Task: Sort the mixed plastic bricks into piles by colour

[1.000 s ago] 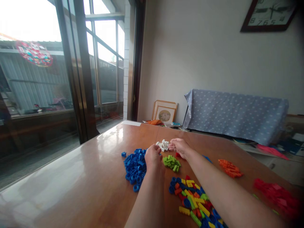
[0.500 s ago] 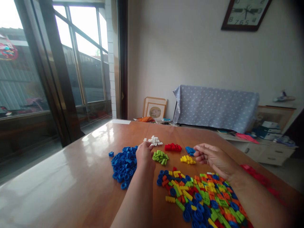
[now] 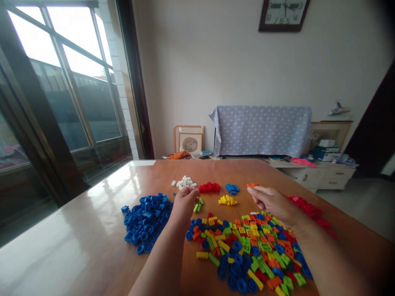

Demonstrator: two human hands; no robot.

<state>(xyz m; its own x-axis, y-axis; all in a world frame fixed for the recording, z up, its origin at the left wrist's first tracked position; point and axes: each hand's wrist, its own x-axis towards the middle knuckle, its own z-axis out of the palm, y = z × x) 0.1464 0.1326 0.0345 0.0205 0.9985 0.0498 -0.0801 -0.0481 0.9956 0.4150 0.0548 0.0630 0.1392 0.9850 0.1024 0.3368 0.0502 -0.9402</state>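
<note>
Nearest you, the mixed heap of bricks point(image 3: 247, 250) spreads across the wooden table point(image 3: 92, 230), its lower edge cut off; your left hand point(image 3: 184, 201) curls loosely over the green bricks point(image 3: 197, 204), hiding most of them, and you cannot tell whether it grips any; your right hand point(image 3: 271, 201) hovers with fingers half curled, holding nothing visible; beyond sit the blue pile point(image 3: 145, 216), yellow bricks point(image 3: 227, 200), white bricks point(image 3: 184, 182) and red bricks point(image 3: 210, 187).

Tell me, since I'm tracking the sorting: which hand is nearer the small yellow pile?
Right. The right hand sits just right of the yellow pile; the left hand is farther off, beyond the green bricks.
</note>
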